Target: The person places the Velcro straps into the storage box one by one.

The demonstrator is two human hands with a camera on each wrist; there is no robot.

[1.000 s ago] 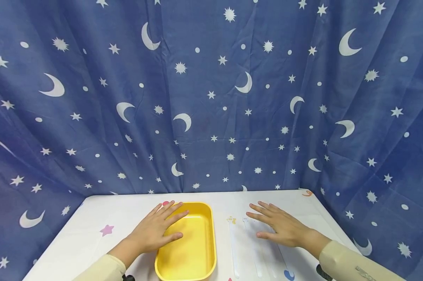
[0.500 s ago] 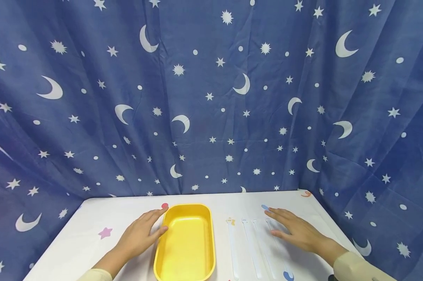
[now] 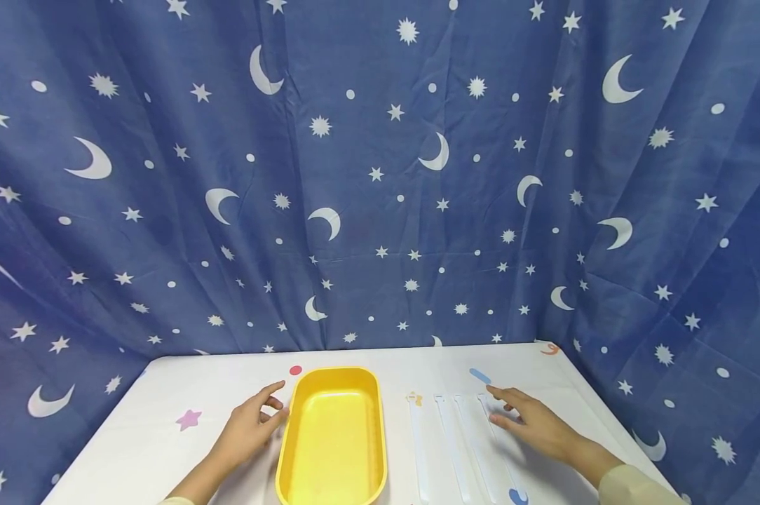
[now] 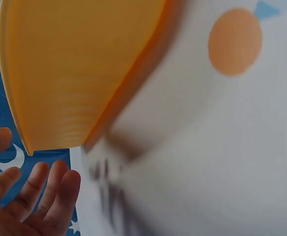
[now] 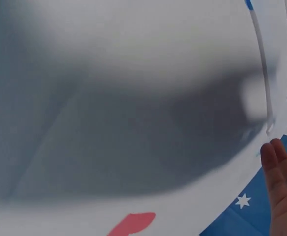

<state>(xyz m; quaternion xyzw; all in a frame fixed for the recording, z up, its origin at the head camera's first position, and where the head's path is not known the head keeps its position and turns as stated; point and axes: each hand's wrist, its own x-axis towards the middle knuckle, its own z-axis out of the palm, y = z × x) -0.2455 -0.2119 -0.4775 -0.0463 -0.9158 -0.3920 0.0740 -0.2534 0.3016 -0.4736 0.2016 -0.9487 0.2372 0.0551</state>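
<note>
A yellow rectangular plastic tray (image 3: pixel 332 449) with rounded corners lies on the white-clothed table, nothing inside it. My left hand (image 3: pixel 244 431) hovers just left of its far left side, fingers loosely bent and holding nothing; the left wrist view has the fingers near the tray's end wall (image 4: pixel 79 78). To the tray's right, several flat white strips (image 3: pixel 419 449) with small heads, resembling cable ties, lie side by side lengthwise. My right hand (image 3: pixel 538 424), holding nothing, is by the head of the rightmost strip (image 3: pixel 498 442). Whether its fingertips touch the strip is unclear.
A white cloth (image 3: pixel 228 379) printed with coloured shapes covers the table. Blue curtains (image 3: pixel 380 175) with moons and stars rise behind the table and along both sides.
Both hands have moved apart and lower, the left from over the tray to its left side, the right to the right. Their spread fingers have relaxed into a bend. Tray and strips stay put.
</note>
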